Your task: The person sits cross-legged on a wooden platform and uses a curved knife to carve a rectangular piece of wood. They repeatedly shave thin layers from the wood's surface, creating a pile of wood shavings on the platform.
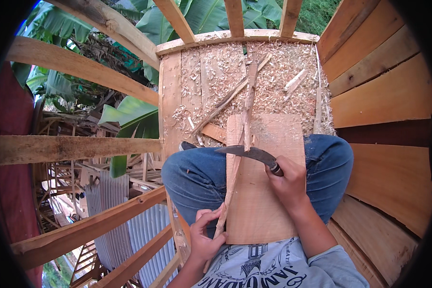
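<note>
My right hand (289, 180) is closed around the dark handle of a curved knife (255, 153), its blade pointing left. Between the fingers and thumb of my left hand (207, 234) is the near end of a thin wooden strip (230, 192). That strip runs away from me along the left side of a flat wooden board (269, 206), which lies across my lap. The blade crosses over the strip; whether its edge touches the wood I cannot tell. Just beyond the blade, a rough stick (249, 105) stretches toward the far side.
Wood shavings (216, 62) cover much of the plank floor (170, 91). A second stick (228, 98) and a short wood piece (296, 80) lie among them. Wooden rails (81, 146) stand at the left, with corrugated sheets (108, 201) below. A plank wall (384, 108) rises at the right.
</note>
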{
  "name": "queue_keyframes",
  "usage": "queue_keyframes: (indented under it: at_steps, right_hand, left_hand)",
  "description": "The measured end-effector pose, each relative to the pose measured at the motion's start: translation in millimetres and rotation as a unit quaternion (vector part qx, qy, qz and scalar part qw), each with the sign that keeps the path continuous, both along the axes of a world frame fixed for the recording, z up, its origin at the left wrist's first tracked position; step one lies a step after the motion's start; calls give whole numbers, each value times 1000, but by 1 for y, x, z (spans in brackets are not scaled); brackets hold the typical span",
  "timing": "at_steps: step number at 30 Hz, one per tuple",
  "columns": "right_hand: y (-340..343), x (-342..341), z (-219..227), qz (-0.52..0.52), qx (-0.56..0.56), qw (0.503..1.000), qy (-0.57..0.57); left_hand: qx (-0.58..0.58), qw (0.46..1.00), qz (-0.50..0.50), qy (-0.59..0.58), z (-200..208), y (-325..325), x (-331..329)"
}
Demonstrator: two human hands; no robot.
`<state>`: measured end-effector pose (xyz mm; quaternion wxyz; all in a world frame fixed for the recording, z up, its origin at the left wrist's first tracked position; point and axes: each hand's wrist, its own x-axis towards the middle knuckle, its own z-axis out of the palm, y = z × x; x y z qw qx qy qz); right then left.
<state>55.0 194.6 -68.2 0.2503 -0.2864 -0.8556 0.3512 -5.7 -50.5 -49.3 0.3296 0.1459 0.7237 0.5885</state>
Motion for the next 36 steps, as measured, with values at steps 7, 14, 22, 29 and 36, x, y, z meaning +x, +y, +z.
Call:
queue_keyframes:
  at_steps: [7, 14, 22, 29, 36]
  right_hand:
    - [15, 4, 26, 130, -353, 916, -140]
    - [22, -1, 22, 124, -397, 902, -114]
    - [5, -3, 27, 129, -369, 914, -107]
    - [36, -3, 23, 164, -401, 892, -127]
    - [37, -8, 16, 136, -343, 923, -111]
  left_hand:
    - [3, 1000, 3, 10, -1, 0, 1]
    - [-13, 1000, -3, 12, 0, -1, 1]
    - [10, 1000, 6, -5, -4, -2, -1]
    - [3, 1000, -4, 6, -4, -5, 2]
    - [-4, 1000, -5, -1, -1, 0, 0]
